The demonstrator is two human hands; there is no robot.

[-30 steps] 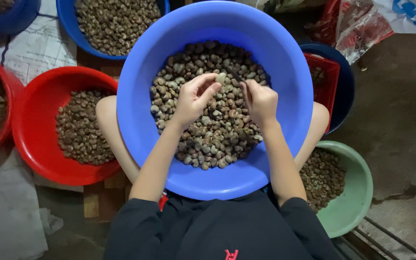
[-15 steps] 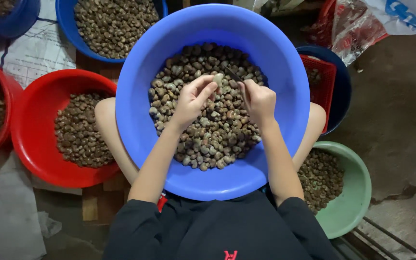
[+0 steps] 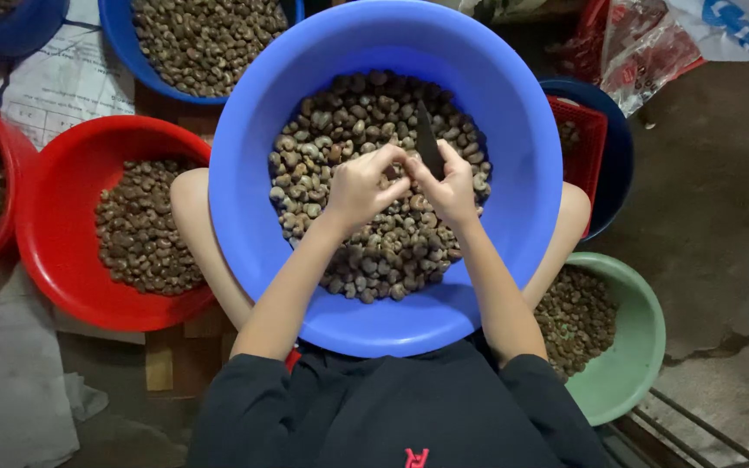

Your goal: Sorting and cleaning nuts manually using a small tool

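Nuts, brown and unshelled, fill the large blue basin resting on the seated person's lap, at the centre of the scene. The left hand is closed, fingertips pinched together over the heap; whether it grips a single nut cannot be told, since the fingers hide it. The right hand is curled shut around a small dark blade, whose tip points to the far side. The two hands touch. Risk, as a judgement: with the blade worked this close to the left fingertips, a slip off a hard curved shell could cut them; a tilt of the lap could also spill the basin. Around it on the bare concrete floor stand a red basin at left, a green bowl at near right and a blue basin at far left, each holding nuts.
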